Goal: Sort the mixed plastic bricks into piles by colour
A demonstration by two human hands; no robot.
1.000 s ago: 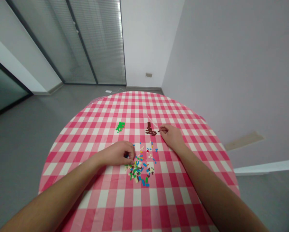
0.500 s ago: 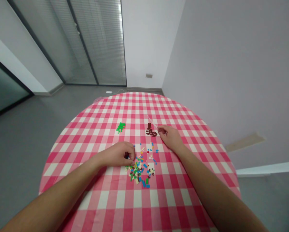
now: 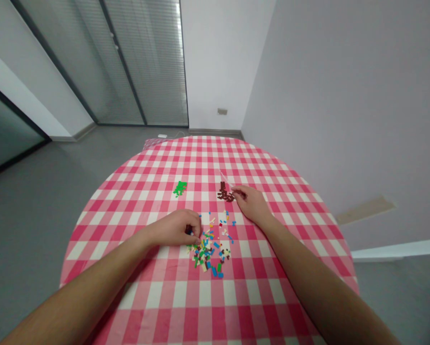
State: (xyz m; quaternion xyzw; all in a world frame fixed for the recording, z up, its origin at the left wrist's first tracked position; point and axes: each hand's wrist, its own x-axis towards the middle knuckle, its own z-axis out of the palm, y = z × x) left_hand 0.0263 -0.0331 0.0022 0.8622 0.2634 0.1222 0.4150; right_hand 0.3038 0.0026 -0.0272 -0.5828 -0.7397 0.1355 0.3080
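Note:
Small building bricks of mixed colours lie in a scattered pile (image 3: 204, 256) at the middle of the table. My left hand (image 3: 177, 227) rests at the pile's left edge, its fingers curled together; what they hold, if anything, is hidden. My right hand (image 3: 251, 202) is at the right side of a small heap of brown bricks (image 3: 222, 192), thumb and fingers pinched close to it. Anything between those fingertips is too small to make out. Farther left sits a heap of green bricks (image 3: 180, 188), apart from both hands.
A red-and-white checked cloth (image 3: 157, 297) covers the round table. Beyond the brown heap lies a thin, pale, clear strip (image 3: 225, 177). A wall (image 3: 344, 120) stands close on the right, and glass doors (image 3: 143, 62) are at the back left.
My right hand has shifted slightly left, its fingertips nearer the brown heap. My left hand stays at the mixed pile in the same curled pose.

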